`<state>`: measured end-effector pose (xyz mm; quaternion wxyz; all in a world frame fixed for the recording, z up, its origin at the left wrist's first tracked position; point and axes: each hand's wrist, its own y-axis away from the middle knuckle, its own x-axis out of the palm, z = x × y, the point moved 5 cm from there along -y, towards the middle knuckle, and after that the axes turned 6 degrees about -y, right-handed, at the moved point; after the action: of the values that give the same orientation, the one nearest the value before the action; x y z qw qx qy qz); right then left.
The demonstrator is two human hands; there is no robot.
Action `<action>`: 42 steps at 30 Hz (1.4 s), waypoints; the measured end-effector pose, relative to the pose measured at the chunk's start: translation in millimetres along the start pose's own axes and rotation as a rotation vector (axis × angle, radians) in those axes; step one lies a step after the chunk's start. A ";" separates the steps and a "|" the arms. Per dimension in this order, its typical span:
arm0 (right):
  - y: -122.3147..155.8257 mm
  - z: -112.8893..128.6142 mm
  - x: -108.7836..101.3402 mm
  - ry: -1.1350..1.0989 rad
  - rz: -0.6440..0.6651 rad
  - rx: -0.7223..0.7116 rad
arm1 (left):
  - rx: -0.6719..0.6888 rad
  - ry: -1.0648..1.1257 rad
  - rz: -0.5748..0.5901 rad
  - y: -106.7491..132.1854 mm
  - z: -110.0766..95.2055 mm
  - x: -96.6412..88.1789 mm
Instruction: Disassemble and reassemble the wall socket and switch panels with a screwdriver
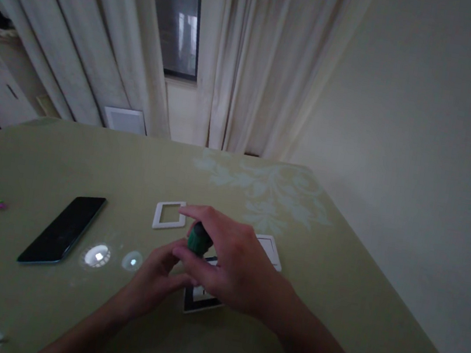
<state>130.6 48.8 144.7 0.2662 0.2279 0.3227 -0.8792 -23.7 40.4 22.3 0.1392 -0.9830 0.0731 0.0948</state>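
Green handle (pixel 199 238) clamped in right hand (pixel 234 271), white frame (pixel 170 215) just beyond, black phone (pixel 63 229) leftward.

My right hand (pixel 233 267) sits centre, forearm running back to the lower right, thumb and fingers curled and pinched tight, index stretched forward on top. My left hand (pixel 155 282) lies low, close against it, knuckles up, fingertips hidden under the right hand.
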 end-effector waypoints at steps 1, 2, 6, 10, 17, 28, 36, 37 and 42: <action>0.1 0.0 -0.5 -0.004 0.002 0.008 | 0.008 -0.001 0.030 -0.1 -1.3 1.6; 0.1 -0.2 -0.7 -0.006 0.004 0.018 | 0.010 -0.007 0.052 -0.1 -2.1 2.9; 0.3 -0.2 1.6 0.007 0.033 0.019 | -0.040 -0.004 -0.004 2.0 2.6 3.6; 1.6 2.2 0.1 0.023 0.016 -0.013 | -0.047 -0.091 -0.010 11.4 15.3 -0.4; 4.7 4.3 -25.7 0.070 -0.109 0.026 | 0.119 -0.479 0.226 26.8 28.2 10.7; 5.7 -8.3 -40.5 0.120 -0.083 0.127 | 0.094 -0.495 0.385 19.4 23.1 6.8; 6.2 -13.7 -33.3 0.141 -0.011 0.120 | 0.075 -0.421 0.385 17.0 29.6 -2.1; 6.1 -14.2 -31.3 0.145 0.000 0.115 | 0.078 -0.420 0.384 17.3 31.0 -2.1; 6.6 -14.3 -23.9 0.149 0.038 0.096 | 0.102 -0.415 0.367 18.8 34.3 -3.5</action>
<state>156.0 62.0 145.6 0.2471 0.3112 0.2949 -0.8690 -36.0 32.8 -14.3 0.1808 -0.9047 0.2243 0.3139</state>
